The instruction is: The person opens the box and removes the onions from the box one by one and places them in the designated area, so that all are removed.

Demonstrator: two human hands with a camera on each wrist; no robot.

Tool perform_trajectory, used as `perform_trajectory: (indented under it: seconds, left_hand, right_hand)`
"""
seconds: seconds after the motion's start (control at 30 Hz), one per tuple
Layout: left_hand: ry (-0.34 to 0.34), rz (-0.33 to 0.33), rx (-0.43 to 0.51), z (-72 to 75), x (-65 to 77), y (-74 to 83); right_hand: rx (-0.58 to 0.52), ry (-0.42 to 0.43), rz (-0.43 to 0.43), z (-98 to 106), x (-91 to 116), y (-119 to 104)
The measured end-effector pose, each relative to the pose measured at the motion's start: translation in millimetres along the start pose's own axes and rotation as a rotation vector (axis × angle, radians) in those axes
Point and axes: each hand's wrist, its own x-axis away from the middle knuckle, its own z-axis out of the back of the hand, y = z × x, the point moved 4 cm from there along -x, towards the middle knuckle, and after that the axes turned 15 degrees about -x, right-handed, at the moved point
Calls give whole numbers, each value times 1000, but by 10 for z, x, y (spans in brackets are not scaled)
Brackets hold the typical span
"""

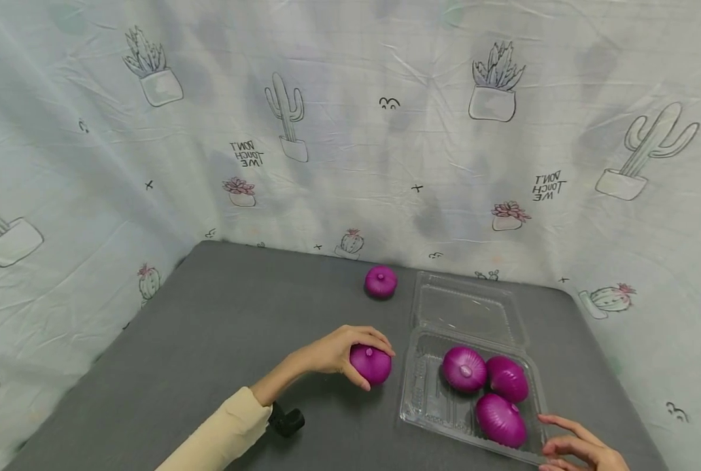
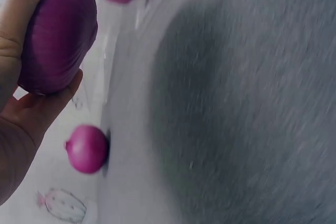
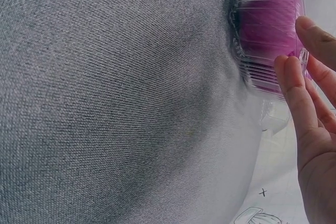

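Note:
In the head view my left hand (image 1: pixel 331 350) grips a purple onion (image 1: pixel 373 365), thumb on the near side and fingers over the far side. The left wrist view shows this onion (image 2: pixel 60 32) held up off the grey table. My right hand (image 1: pixel 588 450) is at the right edge of a clear plastic clamshell box (image 1: pixel 439 418), fingers fairly straight. Seen from the right wrist, its fingertips (image 3: pixel 291 72) touch or nearly touch the box's side. Three purple onions (image 1: pixel 465 369) sit in the box's base. The box's lid (image 1: pixel 468 304) lies folded back behind it.
Another purple onion (image 1: pixel 380 282) stands on the grey table (image 1: pixel 239 294) near the back, left of the lid. A black object (image 1: pixel 288 422) shows beneath my left forearm. A cactus-print cloth (image 1: pixel 350 131) hangs behind and beside the table.

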Motion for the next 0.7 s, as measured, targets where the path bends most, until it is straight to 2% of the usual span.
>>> perform_trajectory:
  seconds: [0.17, 0.43, 0.57, 0.7]
  left_hand:
    - [17, 63, 8, 99, -5, -207]
    - [22, 79, 34, 303, -30, -528]
    - [30, 125, 49, 422, -40, -700]
    - [53, 199, 79, 522, -54, -906]
  right_hand:
    - [-49, -39, 11, 13, -1, 20]
    - [-121, -77, 23, 26, 3, 60]
    - [-161, -95, 28, 20, -1, 66]
    - [-126, -82, 5, 21, -5, 64]
